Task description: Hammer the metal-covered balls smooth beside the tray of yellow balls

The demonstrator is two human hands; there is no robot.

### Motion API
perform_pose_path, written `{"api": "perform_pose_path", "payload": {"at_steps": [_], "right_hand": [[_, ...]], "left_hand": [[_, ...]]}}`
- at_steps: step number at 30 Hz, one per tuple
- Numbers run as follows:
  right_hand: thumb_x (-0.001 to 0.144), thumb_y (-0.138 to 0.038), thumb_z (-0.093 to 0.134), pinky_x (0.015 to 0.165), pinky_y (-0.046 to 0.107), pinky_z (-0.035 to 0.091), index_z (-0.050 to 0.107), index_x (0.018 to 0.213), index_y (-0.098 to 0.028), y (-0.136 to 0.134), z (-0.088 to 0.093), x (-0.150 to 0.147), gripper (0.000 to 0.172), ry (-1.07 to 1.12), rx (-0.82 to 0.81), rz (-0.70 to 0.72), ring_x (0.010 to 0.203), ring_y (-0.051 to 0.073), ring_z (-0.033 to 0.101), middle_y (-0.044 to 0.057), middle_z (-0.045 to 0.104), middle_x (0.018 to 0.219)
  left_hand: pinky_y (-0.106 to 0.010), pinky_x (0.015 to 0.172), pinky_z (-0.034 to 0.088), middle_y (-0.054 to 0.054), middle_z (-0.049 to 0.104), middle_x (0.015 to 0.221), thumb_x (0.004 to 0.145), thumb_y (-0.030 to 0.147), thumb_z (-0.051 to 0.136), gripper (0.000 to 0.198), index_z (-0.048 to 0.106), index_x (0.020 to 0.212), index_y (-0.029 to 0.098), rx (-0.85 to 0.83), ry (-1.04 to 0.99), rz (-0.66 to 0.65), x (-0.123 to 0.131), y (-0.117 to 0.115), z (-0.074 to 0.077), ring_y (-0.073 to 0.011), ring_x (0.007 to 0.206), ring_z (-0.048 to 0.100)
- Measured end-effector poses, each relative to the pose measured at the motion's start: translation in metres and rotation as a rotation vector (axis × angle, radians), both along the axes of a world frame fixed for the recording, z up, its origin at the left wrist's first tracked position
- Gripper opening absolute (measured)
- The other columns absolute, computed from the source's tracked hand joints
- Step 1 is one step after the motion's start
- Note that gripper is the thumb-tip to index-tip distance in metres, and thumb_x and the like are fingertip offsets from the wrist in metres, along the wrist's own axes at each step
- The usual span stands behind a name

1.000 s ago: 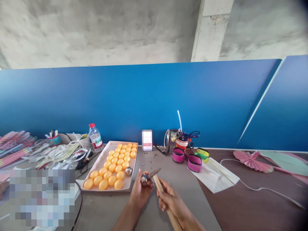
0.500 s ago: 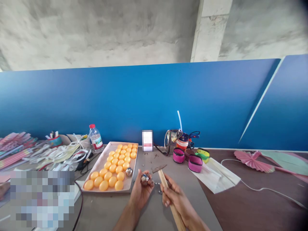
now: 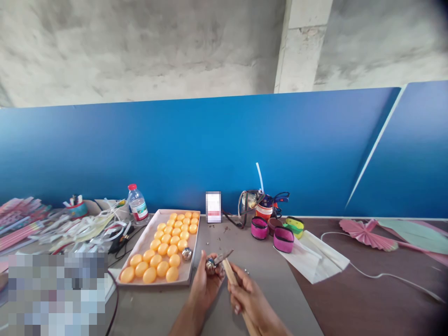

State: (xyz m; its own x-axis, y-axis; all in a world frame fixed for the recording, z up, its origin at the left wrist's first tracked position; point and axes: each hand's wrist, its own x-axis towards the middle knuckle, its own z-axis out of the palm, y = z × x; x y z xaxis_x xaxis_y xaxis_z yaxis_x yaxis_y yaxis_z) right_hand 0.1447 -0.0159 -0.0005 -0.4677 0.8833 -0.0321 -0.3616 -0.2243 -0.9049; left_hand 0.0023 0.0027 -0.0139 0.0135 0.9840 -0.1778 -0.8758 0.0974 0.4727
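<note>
My left hand (image 3: 206,282) is curled around a shiny silver ball (image 3: 210,266), its top showing between thumb and fingers. In my right hand (image 3: 245,291) is a small hammer (image 3: 228,268) with a pale wooden handle and a dark, narrow metal head. That head lies right by the silver ball; whether they touch I cannot tell. A few tiny shiny pieces (image 3: 247,271) lie on the grey mat just beyond my right hand. Left of my hands, a shallow white tray (image 3: 193,261) holds rows of orange balls (image 3: 163,268) and a second silver ball (image 3: 187,254).
Behind the tray stands a water bottle (image 3: 138,205). At the back are a cup with tools (image 3: 264,212) and pink and black bands (image 3: 283,239), with white sheets (image 3: 311,261) to their right. White strips (image 3: 84,228) clutter the left. A blue partition (image 3: 224,149) closes off the back.
My right hand has moved left with the hammer, bringing its head from beyond the silver ball to right beside it. My left hand still holds the ball in nearly the same place.
</note>
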Motion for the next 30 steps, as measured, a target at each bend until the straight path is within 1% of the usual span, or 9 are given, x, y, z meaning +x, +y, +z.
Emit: {"api": "perform_pose_path", "payload": {"at_steps": [4, 6, 10, 15, 19, 21, 25, 28, 30], "right_hand": [[0.067, -0.040, 0.067, 0.043, 0.021, 0.033, 0.043, 0.124, -0.022, 0.0000, 0.0021, -0.0002, 0.065, 0.091, -0.038, -0.036, 0.040, 0.002, 0.036, -0.004, 0.049, 0.073], [0.067, -0.041, 0.068, 0.042, 0.021, 0.033, 0.044, 0.125, -0.021, -0.0008, 0.0029, -0.0011, 0.066, 0.077, -0.023, -0.060, 0.039, 0.002, 0.036, -0.004, 0.050, 0.071], [0.064, -0.042, 0.069, 0.039, 0.020, 0.031, 0.049, 0.120, -0.017, -0.0011, 0.0007, -0.0032, 0.065, 0.043, 0.003, 0.014, 0.036, 0.002, 0.035, -0.005, 0.048, 0.064], [0.069, -0.040, 0.066, 0.044, 0.021, 0.035, 0.042, 0.126, -0.021, 0.0006, -0.0002, -0.0002, 0.065, 0.109, -0.028, -0.059, 0.040, 0.002, 0.038, -0.002, 0.052, 0.076], [0.066, -0.040, 0.068, 0.039, 0.019, 0.031, 0.047, 0.121, -0.018, 0.0003, -0.0026, -0.0026, 0.063, 0.006, 0.011, 0.016, 0.036, 0.003, 0.035, -0.007, 0.046, 0.059], [0.065, -0.039, 0.068, 0.040, 0.020, 0.032, 0.048, 0.120, -0.019, 0.0004, -0.0025, -0.0021, 0.062, 0.048, -0.014, 0.025, 0.037, 0.002, 0.036, -0.005, 0.048, 0.064], [0.069, -0.038, 0.067, 0.045, 0.021, 0.035, 0.043, 0.125, -0.023, -0.0004, -0.0005, 0.0003, 0.062, 0.113, -0.061, -0.045, 0.041, 0.002, 0.038, -0.004, 0.050, 0.073], [0.067, -0.039, 0.068, 0.042, 0.021, 0.033, 0.045, 0.122, -0.020, -0.0020, -0.0003, -0.0011, 0.063, 0.052, -0.020, 0.021, 0.039, 0.003, 0.037, -0.005, 0.048, 0.066], [0.065, -0.040, 0.069, 0.041, 0.021, 0.033, 0.046, 0.120, -0.019, -0.0027, 0.0013, -0.0012, 0.063, 0.063, -0.014, 0.045, 0.038, 0.003, 0.037, -0.005, 0.048, 0.067]], "left_hand": [[-0.022, 0.052, 0.040, -0.003, 0.058, 0.059, 0.079, 0.040, 0.057, 0.030, 0.061, 0.077, 0.010, 0.012, -0.037, 0.009, -0.0014, 0.0015, -0.0027, -0.0086, 0.049, 0.048], [-0.022, 0.052, 0.039, -0.004, 0.058, 0.061, 0.079, 0.039, 0.057, 0.030, 0.061, 0.077, 0.009, 0.018, -0.039, 0.006, -0.0020, 0.0019, -0.0038, -0.0084, 0.049, 0.048], [-0.022, 0.052, 0.039, -0.002, 0.053, 0.052, 0.079, 0.040, 0.057, 0.031, 0.062, 0.077, 0.009, 0.029, -0.029, 0.004, -0.0030, 0.0019, -0.0042, -0.0101, 0.050, 0.049], [-0.023, 0.053, 0.040, -0.005, 0.059, 0.062, 0.079, 0.038, 0.058, 0.029, 0.062, 0.076, 0.009, 0.017, -0.057, 0.000, -0.0034, 0.0014, -0.0007, -0.0092, 0.051, 0.049], [-0.023, 0.051, 0.039, -0.003, 0.055, 0.052, 0.078, 0.039, 0.058, 0.031, 0.062, 0.077, 0.009, -0.003, 0.000, 0.017, -0.0024, 0.0017, -0.0025, -0.0115, 0.049, 0.050], [-0.023, 0.051, 0.039, -0.003, 0.056, 0.054, 0.078, 0.040, 0.058, 0.031, 0.062, 0.079, 0.009, -0.004, -0.010, 0.017, -0.0023, 0.0021, -0.0039, -0.0110, 0.049, 0.050], [-0.023, 0.052, 0.039, -0.004, 0.058, 0.062, 0.079, 0.040, 0.057, 0.030, 0.061, 0.079, 0.010, 0.015, -0.041, -0.011, -0.0019, 0.0020, -0.0033, -0.0091, 0.050, 0.048], [-0.023, 0.051, 0.038, -0.001, 0.052, 0.053, 0.080, 0.040, 0.056, 0.031, 0.061, 0.078, 0.010, 0.034, -0.030, -0.010, -0.0016, 0.0008, -0.0010, -0.0102, 0.050, 0.048], [-0.023, 0.050, 0.037, 0.001, 0.049, 0.050, 0.080, 0.041, 0.056, 0.032, 0.061, 0.078, 0.010, 0.031, -0.037, -0.012, -0.0017, -0.0002, 0.0001, -0.0100, 0.049, 0.047]]}}
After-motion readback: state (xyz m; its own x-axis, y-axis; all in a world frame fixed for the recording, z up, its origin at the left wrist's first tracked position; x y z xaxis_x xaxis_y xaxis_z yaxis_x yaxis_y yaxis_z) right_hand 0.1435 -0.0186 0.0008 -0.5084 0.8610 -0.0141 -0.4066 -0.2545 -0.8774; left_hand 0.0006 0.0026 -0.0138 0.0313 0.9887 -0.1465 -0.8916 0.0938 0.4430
